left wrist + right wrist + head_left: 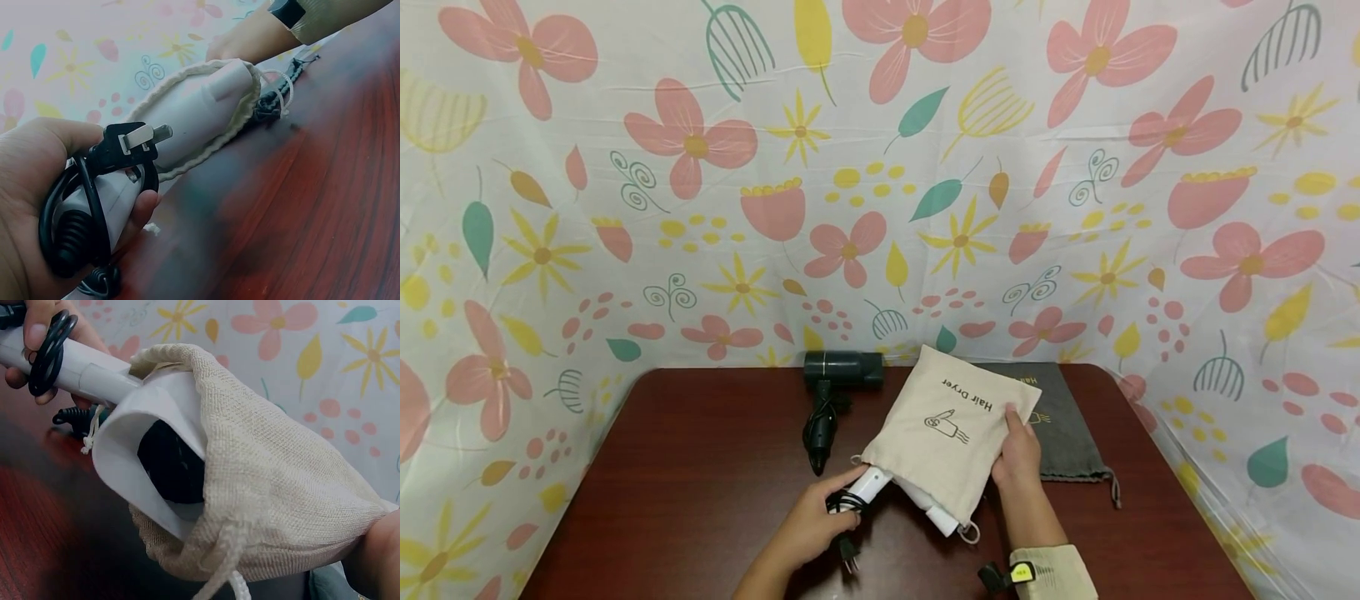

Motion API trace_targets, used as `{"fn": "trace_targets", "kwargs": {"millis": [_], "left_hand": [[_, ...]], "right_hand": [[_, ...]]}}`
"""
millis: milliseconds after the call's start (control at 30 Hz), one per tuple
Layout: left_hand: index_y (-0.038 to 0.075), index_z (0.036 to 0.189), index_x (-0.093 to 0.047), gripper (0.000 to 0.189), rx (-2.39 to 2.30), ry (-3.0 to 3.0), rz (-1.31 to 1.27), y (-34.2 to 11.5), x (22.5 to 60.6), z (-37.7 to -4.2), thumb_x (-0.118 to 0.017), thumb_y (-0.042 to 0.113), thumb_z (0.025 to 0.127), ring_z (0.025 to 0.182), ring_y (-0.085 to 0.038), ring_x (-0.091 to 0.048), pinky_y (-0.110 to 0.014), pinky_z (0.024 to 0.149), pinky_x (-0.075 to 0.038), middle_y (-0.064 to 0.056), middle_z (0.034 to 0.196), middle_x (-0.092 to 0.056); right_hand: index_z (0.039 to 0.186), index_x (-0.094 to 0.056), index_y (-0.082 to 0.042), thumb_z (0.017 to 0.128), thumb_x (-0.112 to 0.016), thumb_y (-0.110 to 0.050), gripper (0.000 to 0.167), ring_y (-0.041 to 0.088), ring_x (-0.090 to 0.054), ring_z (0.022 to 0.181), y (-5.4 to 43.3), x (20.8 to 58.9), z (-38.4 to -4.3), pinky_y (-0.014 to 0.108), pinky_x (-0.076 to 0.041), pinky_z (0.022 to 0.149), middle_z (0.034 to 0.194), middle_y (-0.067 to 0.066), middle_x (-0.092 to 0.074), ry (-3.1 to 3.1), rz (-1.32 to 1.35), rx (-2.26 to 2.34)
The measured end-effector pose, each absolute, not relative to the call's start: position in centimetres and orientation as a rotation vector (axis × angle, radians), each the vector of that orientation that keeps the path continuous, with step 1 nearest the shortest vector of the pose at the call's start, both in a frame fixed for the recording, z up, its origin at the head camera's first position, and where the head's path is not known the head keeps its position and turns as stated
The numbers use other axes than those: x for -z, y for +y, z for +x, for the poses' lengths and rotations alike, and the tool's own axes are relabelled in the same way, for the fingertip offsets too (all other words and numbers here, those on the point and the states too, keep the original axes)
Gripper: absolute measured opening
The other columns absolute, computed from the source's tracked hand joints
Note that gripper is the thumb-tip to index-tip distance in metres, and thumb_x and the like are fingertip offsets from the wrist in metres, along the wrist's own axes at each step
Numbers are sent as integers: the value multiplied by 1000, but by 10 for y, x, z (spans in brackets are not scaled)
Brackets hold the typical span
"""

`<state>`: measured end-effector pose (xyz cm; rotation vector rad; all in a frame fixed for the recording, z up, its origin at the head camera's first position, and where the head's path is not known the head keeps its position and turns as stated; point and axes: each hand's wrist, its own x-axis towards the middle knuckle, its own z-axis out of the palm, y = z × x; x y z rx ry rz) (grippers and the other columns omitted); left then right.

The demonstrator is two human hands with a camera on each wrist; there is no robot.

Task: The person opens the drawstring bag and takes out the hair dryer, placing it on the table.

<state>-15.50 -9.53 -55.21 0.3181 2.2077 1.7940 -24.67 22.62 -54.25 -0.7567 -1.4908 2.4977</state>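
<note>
A white hair dryer [119, 444] sits partly inside a cream drawstring bag [951, 433] printed "Hair Dryer", its handle and one end of its body sticking out of the mouth. My left hand [816, 518] grips the handle, round which a black cord [53, 356] is wound. The cord's two-pin plug [134, 140] hangs by the handle. With my right hand [1021, 446] I hold the bag near its closed end, thumb on the printed face and the other fingers hidden behind the cloth. White drawstring loops [231, 562] dangle at the bag's mouth.
A dark green hair dryer [842, 369] with its cord wrapped lies at the back of the brown table [715, 467]. Behind my right hand a grey drawstring bag [1067, 433] lies flat. A flower-patterned curtain [850, 167] stands along the table's back edge.
</note>
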Motion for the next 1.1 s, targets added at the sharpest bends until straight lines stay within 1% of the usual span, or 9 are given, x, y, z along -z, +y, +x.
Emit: {"fn": "trace_targets", "kwargs": {"millis": [133, 300, 467, 633, 733, 867, 1000, 1100], "left_hand": [[22, 143, -59, 70, -1785, 2199, 336, -99, 551, -155, -72, 2, 78, 80, -11, -61, -23, 68, -53, -19, 122, -64], [23, 144, -58, 70, -1786, 2155, 341, -103, 551, -154, -71, 0, 79, 78, -11, -61, -23, 66, -53, -18, 121, -64], [23, 144, -57, 69, -1789, 2125, 350, -106, 549, -154, -71, 0, 80, 75, -10, -60, -23, 62, -51, -16, 114, -65], [21, 145, -57, 70, -1790, 2103, 387, -110, 548, -155, -70, -2, 80, 80, -12, -61, -23, 65, -53, -19, 118, -64], [20, 144, -58, 70, -1779, 2090, 423, -111, 549, -155, -69, -3, 79, 82, -11, -61, -23, 68, -53, -18, 117, -65], [19, 143, -59, 70, -1757, 2083, 448, -114, 550, -154, -69, -3, 78, 82, -10, -61, -22, 69, -52, -17, 115, -66], [17, 142, -60, 69, -1750, 2073, 460, -117, 550, -153, -70, -3, 77, 83, -10, -61, -22, 70, -52, -18, 116, -66], [17, 141, -61, 68, -1735, 2070, 474, -119, 550, -153, -70, -3, 76, 83, -9, -61, -22, 71, -52, -17, 117, -66]], "right_hand": [[157, -36, -17, 104, -51, -43, 61, -2, -60, 102, 226, 543, -248, 15, -50, 87, 109, -18, -62, -1504, -761, -2487], [156, -36, -16, 104, -50, -43, 61, -2, -59, 101, 227, 543, -249, 15, -49, 87, 108, -19, -61, -1519, -762, -2469], [158, -35, -16, 103, -51, -43, 63, -3, -60, 99, 228, 545, -249, 14, -49, 86, 105, -21, -62, -1510, -763, -2476], [156, -36, -14, 103, -52, -43, 62, -2, -61, 97, 229, 546, -251, 15, -50, 85, 100, -22, -64, -1507, -759, -2464], [153, -40, -15, 103, -53, -42, 59, -2, -61, 96, 230, 546, -252, 15, -50, 84, 99, -21, -64, -1502, -762, -2448], [152, -41, -15, 103, -52, -42, 57, -1, -61, 96, 231, 546, -252, 16, -50, 83, 100, -20, -64, -1505, -755, -2453], [154, -39, -13, 104, -52, -41, 59, -1, -61, 97, 230, 546, -252, 16, -50, 84, 100, -20, -64, -1512, -735, -2465], [154, -38, -12, 104, -51, -40, 60, -1, -61, 96, 229, 546, -252, 15, -50, 83, 99, -20, -64, -1515, -730, -2459]]}}
